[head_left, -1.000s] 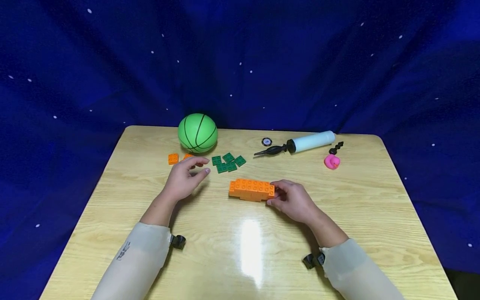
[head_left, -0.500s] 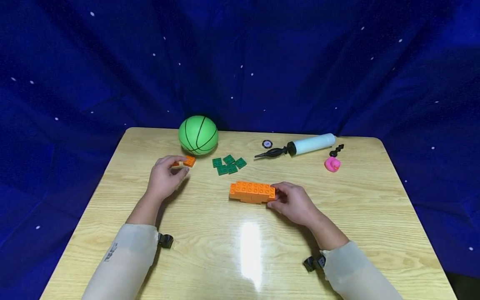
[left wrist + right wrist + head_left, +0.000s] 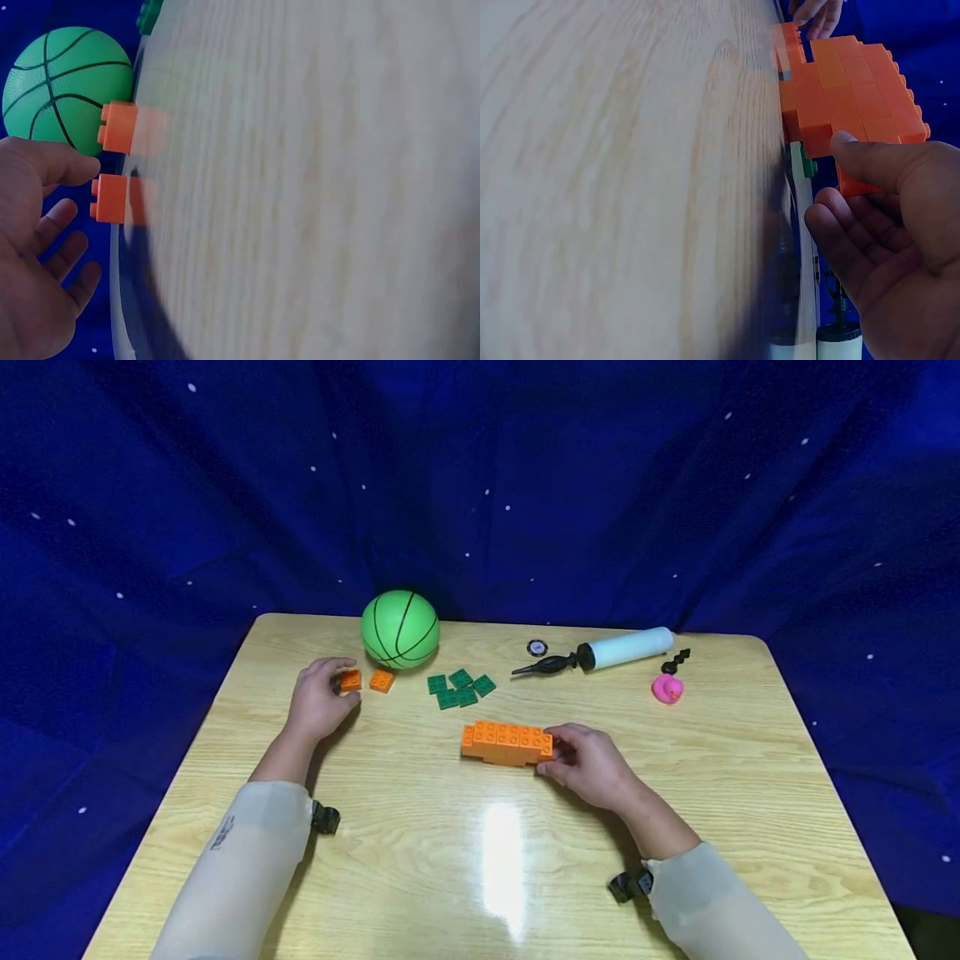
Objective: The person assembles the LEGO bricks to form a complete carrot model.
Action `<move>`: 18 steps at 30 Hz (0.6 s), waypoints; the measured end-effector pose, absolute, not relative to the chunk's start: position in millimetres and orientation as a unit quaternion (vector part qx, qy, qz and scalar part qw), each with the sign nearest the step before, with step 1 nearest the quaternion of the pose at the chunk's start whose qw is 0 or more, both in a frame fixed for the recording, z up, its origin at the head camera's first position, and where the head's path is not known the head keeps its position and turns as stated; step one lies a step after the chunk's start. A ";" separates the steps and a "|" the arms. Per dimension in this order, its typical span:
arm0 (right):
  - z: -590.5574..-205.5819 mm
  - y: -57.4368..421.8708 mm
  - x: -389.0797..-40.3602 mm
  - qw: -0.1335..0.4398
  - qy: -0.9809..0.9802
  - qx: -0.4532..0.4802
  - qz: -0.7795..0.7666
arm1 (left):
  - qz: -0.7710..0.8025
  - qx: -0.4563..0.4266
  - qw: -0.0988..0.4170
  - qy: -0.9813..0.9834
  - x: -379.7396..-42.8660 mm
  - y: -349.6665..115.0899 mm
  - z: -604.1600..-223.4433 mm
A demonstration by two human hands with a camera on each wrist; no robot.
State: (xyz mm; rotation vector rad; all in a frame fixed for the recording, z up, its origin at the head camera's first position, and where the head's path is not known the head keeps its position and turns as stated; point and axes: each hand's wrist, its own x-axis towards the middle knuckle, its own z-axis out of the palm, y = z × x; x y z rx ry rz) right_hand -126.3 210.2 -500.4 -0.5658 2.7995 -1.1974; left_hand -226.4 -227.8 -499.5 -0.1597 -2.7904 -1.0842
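My left hand (image 3: 318,697) is at the left of the table, its thumb and fingers apart around a small orange brick (image 3: 351,680). In the left wrist view a gap shows between the fingers and that brick (image 3: 112,199). A second orange brick (image 3: 382,681) lies just to its right. My right hand (image 3: 592,766) holds the right end of a stepped block built of orange bricks (image 3: 506,743). The right wrist view shows the thumb against the block's side (image 3: 855,94), with the other fingers partly hidden behind it.
Several green bricks (image 3: 459,688) lie in the middle, with a green ball (image 3: 401,630) behind on the left. Toward the back right are a poker chip (image 3: 537,647), a hand pump (image 3: 626,648), a small black piece (image 3: 675,662) and a pink rubber duck (image 3: 667,688).
My left hand has moved left, from near the green bricks to the leftmost orange brick. My right hand keeps its hold on the orange block in the same place.
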 end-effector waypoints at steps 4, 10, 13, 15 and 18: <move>-501.5 211.1 -126.5 0.020 0.904 -0.184 -0.384 | -0.350 -0.042 0.044 -0.935 -233.7 -229.8 -501.4; -502.9 210.8 -126.0 0.024 0.902 -0.187 -0.387 | -0.326 -0.029 0.008 -0.945 -241.7 -232.9 -503.8; -501.7 210.5 -125.9 0.027 0.902 -0.185 -0.388 | -0.318 -0.030 -0.001 -0.948 -245.5 -233.9 -504.3; -500.7 210.6 -125.9 0.027 0.903 -0.184 -0.388 | -0.314 -0.030 -0.006 -0.949 -247.5 -234.5 -504.3; -499.2 210.3 -126.2 0.025 0.905 -0.183 -0.383 | -0.315 -0.027 -0.009 -0.949 -249.4 -235.4 -504.6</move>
